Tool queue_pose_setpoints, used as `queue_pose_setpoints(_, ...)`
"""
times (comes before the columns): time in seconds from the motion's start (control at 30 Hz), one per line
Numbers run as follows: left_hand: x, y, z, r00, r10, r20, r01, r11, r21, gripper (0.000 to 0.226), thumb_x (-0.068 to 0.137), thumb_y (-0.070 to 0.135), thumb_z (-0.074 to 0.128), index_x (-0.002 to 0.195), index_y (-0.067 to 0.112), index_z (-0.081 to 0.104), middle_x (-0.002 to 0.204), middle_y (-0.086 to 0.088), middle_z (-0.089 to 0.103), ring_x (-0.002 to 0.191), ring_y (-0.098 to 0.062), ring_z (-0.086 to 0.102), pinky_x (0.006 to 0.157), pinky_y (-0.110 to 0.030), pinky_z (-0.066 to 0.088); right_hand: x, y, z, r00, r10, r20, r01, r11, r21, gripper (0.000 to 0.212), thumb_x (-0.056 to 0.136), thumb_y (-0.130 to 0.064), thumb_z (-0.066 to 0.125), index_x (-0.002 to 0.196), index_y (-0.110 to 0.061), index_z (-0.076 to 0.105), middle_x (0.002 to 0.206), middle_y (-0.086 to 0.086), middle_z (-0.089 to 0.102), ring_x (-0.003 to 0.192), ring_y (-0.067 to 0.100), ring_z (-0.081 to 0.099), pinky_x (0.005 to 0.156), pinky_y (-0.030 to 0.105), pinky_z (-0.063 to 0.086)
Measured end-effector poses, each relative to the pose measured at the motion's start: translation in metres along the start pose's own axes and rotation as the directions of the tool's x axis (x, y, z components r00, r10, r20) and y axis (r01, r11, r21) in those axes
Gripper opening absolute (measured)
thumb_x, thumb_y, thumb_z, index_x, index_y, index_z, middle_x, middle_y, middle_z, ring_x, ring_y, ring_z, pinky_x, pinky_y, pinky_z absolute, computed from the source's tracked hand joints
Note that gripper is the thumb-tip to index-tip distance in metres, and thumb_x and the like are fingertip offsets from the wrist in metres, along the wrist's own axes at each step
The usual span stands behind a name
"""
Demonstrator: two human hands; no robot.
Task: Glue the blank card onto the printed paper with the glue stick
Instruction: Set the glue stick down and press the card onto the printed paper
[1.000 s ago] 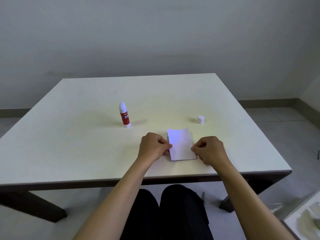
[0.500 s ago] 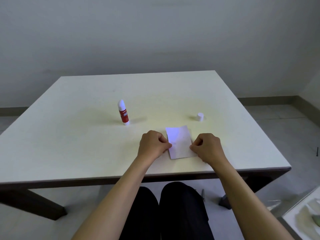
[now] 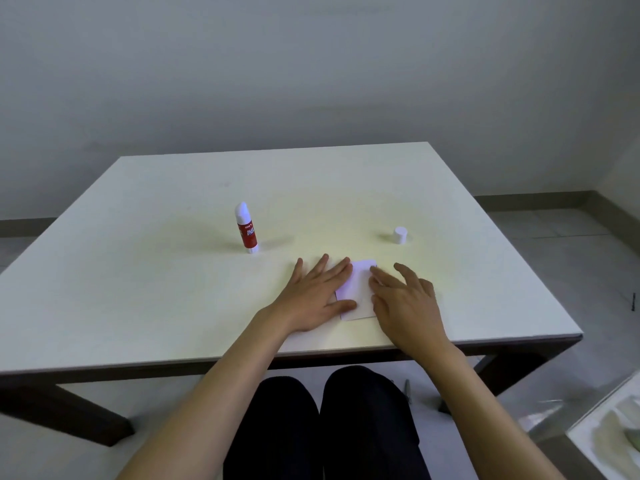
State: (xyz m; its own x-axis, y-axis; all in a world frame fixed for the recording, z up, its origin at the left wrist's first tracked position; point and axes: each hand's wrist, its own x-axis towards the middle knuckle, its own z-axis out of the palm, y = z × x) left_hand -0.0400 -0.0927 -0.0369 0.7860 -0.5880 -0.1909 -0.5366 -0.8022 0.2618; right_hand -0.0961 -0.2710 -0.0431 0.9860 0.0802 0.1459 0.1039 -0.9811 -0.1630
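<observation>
Both hands lie flat w/ fingers spread on the card [image 3: 358, 292], which sits near the front edge of the table [image 3: 138, 271]: left hand [image 3: 317, 296] covers its left edge, right hand [image 3: 403, 299] its right edge, nothing pinched. Card's long axis runs front-to-back, far end tilted slightly right; the printed paper presumably lies under it, can't tell. Glue stick [image 3: 246, 227] stands upright, uncapped, back-left, nearer the left hand; its cap [image 3: 400, 235] sits back-right, nearer the right.
</observation>
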Motion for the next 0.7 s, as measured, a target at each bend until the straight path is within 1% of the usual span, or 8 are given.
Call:
queue_pose_setpoints(0.03, 0.000, -0.002, -0.001, 1.000, -0.003, 0.004, 0.003, 1.000, 0.009, 0.069, 0.094, 0.055, 0.029, 0.150, 0.028, -0.001, 0.159, 0.015, -0.007, 0.147, -0.014, -0.013, 0.117, -0.050, -0.011, 0.000, 0.001, 0.000, 1.000, -0.007, 0.028, 0.006, 1.000, 0.029, 0.039, 0.097, -0.024, 0.032, 0.132, -0.021, 0.049, 0.152, -0.014, 0.035, 0.144, 0.019, 0.020, 0.109, 0.038, 0.020)
queue_pose_setpoints(0.1, 0.000, -0.007, -0.003, 1.000, -0.011, 0.007, 0.011, 1.000, 0.009, 0.071, 0.094, 0.055, 0.031, 0.150, 0.028, -0.002, 0.159, 0.015, -0.007, 0.147, -0.015, -0.014, 0.117, -0.049, -0.011, -0.001, -0.001, 0.000, 0.996, -0.031, 0.084, 0.025, 0.997, 0.066, 0.043, 0.098, -0.027, 0.029, 0.139, -0.019, 0.040, 0.154, -0.012, 0.032, 0.147, 0.015, 0.010, 0.116, 0.043, 0.004)
queue_pose_setpoints(0.23, -0.008, -0.025, -0.008, 0.999, -0.034, 0.012, 0.034, 0.999, -0.007, 0.073, 0.093, 0.056, 0.035, 0.150, 0.029, -0.001, 0.159, 0.017, -0.006, 0.147, -0.014, -0.015, 0.117, -0.047, -0.013, -0.003, -0.020, 0.004, 0.987, -0.090, 0.130, 0.071, 0.987, 0.143, 0.051, 0.099, -0.032, 0.026, 0.147, -0.012, 0.025, 0.160, -0.002, 0.017, 0.148, 0.013, 0.003, 0.117, 0.045, -0.007)
queue_pose_setpoints(0.4, -0.022, -0.044, -0.011, 0.999, -0.050, 0.013, 0.051, 0.998, -0.042, 0.071, 0.093, 0.053, 0.037, 0.150, 0.031, 0.000, 0.158, 0.019, -0.006, 0.146, -0.012, -0.014, 0.117, -0.043, -0.013, -0.002, -0.043, 0.012, 0.980, -0.132, 0.147, 0.110, 0.983, 0.148, 0.059, 0.099, -0.035, 0.025, 0.149, -0.006, 0.012, 0.161, 0.008, 0.007, 0.148, 0.020, 0.004, 0.119, 0.036, -0.002)
queue_pose_setpoints(0.53, -0.021, -0.043, -0.007, 1.000, -0.022, -0.005, 0.021, 0.996, -0.088, 0.069, 0.094, 0.052, 0.036, 0.150, 0.031, 0.001, 0.158, 0.019, -0.006, 0.146, -0.009, -0.013, 0.118, -0.041, -0.013, -0.005, -0.032, 0.009, 0.995, -0.079, 0.066, 0.055, 0.949, 0.312, 0.056, 0.100, -0.026, 0.029, 0.150, -0.014, 0.010, 0.160, 0.005, 0.012, 0.148, 0.015, 0.009, 0.117, 0.027, 0.006)
queue_pose_setpoints(0.6, -0.018, -0.038, -0.005, 1.000, -0.006, -0.014, 0.005, 0.994, -0.108, 0.069, 0.094, 0.052, 0.036, 0.150, 0.031, 0.002, 0.158, 0.019, -0.005, 0.146, -0.008, -0.013, 0.118, -0.041, -0.013, -0.008, -0.024, 0.003, 1.000, -0.021, 0.023, 0.008, 0.891, 0.453, 0.059, 0.098, -0.018, 0.033, 0.151, -0.021, 0.007, 0.159, 0.002, 0.019, 0.144, 0.016, 0.021, 0.109, 0.022, 0.022)
queue_pose_setpoints(0.63, -0.017, -0.035, -0.004, 1.000, 0.006, -0.018, -0.008, 0.994, -0.110, 0.069, 0.094, 0.052, 0.036, 0.150, 0.031, 0.003, 0.158, 0.019, -0.005, 0.146, -0.008, -0.013, 0.118, -0.041, -0.013, -0.008, -0.021, 0.001, 1.000, 0.015, 0.014, -0.020, 0.847, 0.531, 0.063, 0.096, -0.013, 0.034, 0.151, -0.026, 0.005, 0.157, 0.000, 0.023, 0.140, 0.017, 0.029, 0.099, 0.018, 0.030)
queue_pose_setpoints(0.7, -0.012, -0.029, -0.003, 0.999, 0.036, -0.023, -0.038, 0.994, -0.101, 0.068, 0.094, 0.052, 0.037, 0.150, 0.031, 0.005, 0.158, 0.019, -0.004, 0.146, -0.008, -0.013, 0.118, -0.041, -0.013, -0.006, -0.017, -0.003, 0.996, 0.077, 0.038, -0.083, 0.743, 0.664, 0.068, 0.096, -0.011, 0.034, 0.149, -0.035, -0.002, 0.155, -0.006, 0.025, 0.135, 0.014, 0.037, 0.086, 0.010, 0.031)
